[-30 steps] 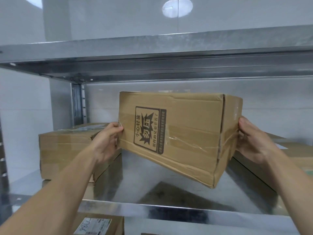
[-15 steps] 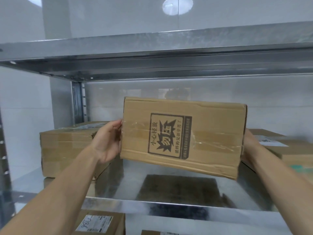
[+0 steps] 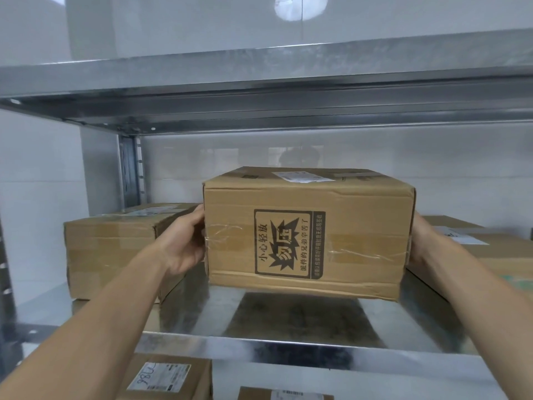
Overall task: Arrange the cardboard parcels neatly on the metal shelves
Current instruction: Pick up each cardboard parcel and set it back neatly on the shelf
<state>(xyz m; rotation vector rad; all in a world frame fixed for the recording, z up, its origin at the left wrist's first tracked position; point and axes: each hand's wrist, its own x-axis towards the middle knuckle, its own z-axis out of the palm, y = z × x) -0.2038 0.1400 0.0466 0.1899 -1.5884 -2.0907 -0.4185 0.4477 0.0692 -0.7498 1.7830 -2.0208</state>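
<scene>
Parcel [image 3: 305, 235]: brown cardboard sealed with clear tape, with a black printed panel of Chinese characters on the near face and a white label on top. It sits roughly level in the middle of the shelf bay, between two other boxes.
Height: low over the shelf [image 3: 288, 349]; whether its underside touches the metal cannot be told.
Left hand [image 3: 186, 243]: grips the parcel's left side, thumb at the near corner edge.
Right hand [image 3: 419, 243]: set against the parcel's right side; the fingers are hidden behind the cardboard, so their grip cannot be told.
Left box [image 3: 112, 252]: taped cardboard on the same shelf, just beside the left hand.
Right box [image 3: 478, 243]: on the same shelf, white label on top.
Upper shelf [image 3: 259, 82]: grey metal, well above the parcel.
Lower boxes [image 3: 167, 376]: two labelled cartons on the level beneath.
</scene>
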